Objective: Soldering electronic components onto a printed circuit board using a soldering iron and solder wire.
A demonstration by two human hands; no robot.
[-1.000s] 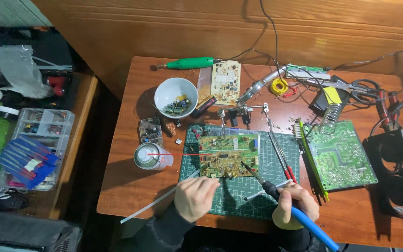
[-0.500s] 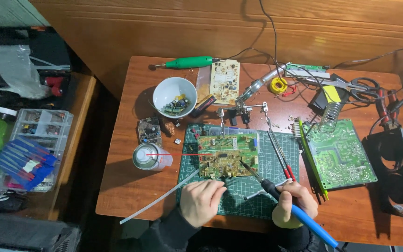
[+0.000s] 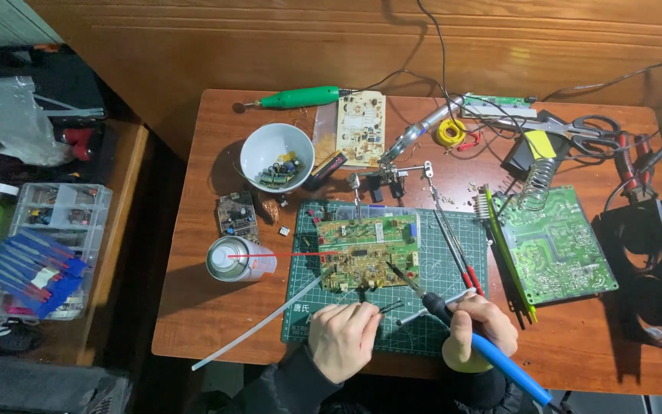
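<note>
Fingers of the right hand point(image 3: 480, 322) are wrapped around the blue-handled soldering iron point(image 3: 453, 318); its tip points toward 11 o'clock and rests on or just above the lower right part of the circuit board point(image 3: 365, 253). Fingers of the left hand point(image 3: 344, 337) are curled and pinch dark tweezers point(image 3: 389, 308), which point toward 3 o'clock, just below the board's lower edge. The circuit board lies flat on the green cutting mat point(image 3: 453, 337), near the middle of the table point(image 3: 193, 307).

Progress, as a judgement: work on the board is under way. A white bowl point(image 3: 276, 157) at 11 o'clock from the board holds loose components, which suggests parts already removed. Many components remain on the board. Whether the joint under the tip is finished cannot be told.
</note>
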